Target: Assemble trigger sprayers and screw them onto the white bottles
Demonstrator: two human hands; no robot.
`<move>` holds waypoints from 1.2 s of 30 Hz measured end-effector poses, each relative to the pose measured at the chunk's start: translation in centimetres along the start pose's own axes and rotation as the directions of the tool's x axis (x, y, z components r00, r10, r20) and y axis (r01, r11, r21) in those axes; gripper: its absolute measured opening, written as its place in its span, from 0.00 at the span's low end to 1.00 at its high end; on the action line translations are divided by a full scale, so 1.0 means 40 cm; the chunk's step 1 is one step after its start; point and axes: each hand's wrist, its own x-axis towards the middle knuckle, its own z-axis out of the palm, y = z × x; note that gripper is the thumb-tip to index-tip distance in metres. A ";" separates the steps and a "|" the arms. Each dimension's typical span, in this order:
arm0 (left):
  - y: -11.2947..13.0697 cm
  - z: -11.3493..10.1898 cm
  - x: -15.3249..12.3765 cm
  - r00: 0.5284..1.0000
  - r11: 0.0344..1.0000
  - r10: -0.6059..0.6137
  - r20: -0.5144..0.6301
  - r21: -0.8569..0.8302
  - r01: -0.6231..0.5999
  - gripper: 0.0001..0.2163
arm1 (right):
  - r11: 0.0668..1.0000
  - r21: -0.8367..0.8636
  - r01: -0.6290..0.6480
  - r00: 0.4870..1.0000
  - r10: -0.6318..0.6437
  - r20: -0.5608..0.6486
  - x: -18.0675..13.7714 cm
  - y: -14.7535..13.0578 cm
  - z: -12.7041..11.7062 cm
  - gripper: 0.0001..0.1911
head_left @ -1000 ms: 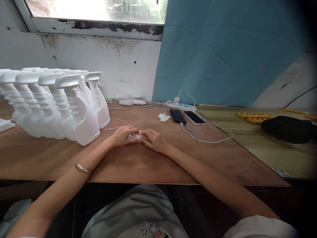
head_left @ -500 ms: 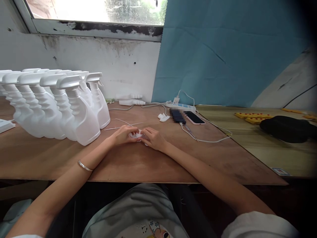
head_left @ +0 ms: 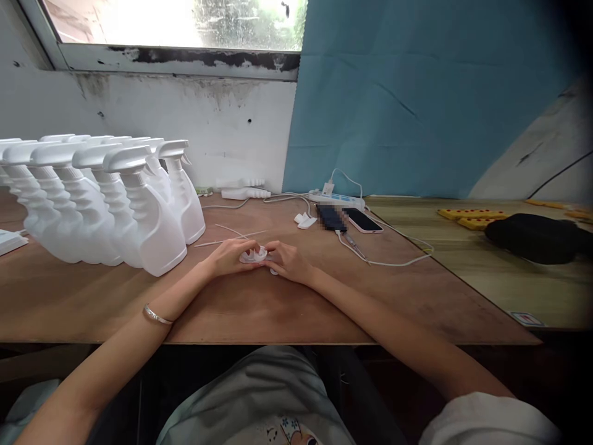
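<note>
My left hand (head_left: pixel 230 257) and my right hand (head_left: pixel 291 262) meet over the brown tabletop (head_left: pixel 269 315), both with fingers closed. Between them is a small white plastic part (head_left: pixel 254 256), partly covered by my fingers. My left fingers grip its left side, my right fingertips pinch its right end. A bit of white (head_left: pixel 273 272) shows under my right hand; what it belongs to I cannot make out. Just beyond my left hand lie thin white tubes (head_left: pixel 252 234), crossing each other.
White spray bottles (head_left: pixel 155 228) stand in rows at the left. Loose white pieces (head_left: pixel 304 220) lie beyond my right hand, near two phones (head_left: pixel 364 220), a power strip (head_left: pixel 340 200) and a white cable (head_left: pixel 403 265). A black object (head_left: pixel 532 240) and yellow pieces (head_left: pixel 472 215) lie farther right.
The white part is turned slightly and more of it shows between my fingers. Both hands stay in nearly the same place, still gripping it. The view has tilted a little.
</note>
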 end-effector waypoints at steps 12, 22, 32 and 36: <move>0.008 0.002 0.004 0.999 0.990 0.036 0.001 0.137 -0.036 0.14 | 0.998 0.015 -0.053 0.999 0.053 0.005 -0.008 0.002 0.004 0.16; -0.038 -0.003 -0.007 0.989 0.976 -0.127 -0.073 0.168 0.138 0.12 | 0.939 0.096 -0.330 0.943 0.322 0.087 0.004 0.005 -0.023 0.13; -0.029 -0.003 -0.001 0.975 0.984 -0.176 -0.135 -0.031 0.173 0.13 | 0.953 -0.093 -0.289 0.921 0.304 0.243 0.002 0.033 -0.009 0.05; -0.020 0.000 -0.001 0.985 0.988 -0.150 -0.091 -0.061 0.145 0.12 | 0.909 -0.201 -0.366 0.890 0.405 0.208 0.007 0.027 -0.015 0.06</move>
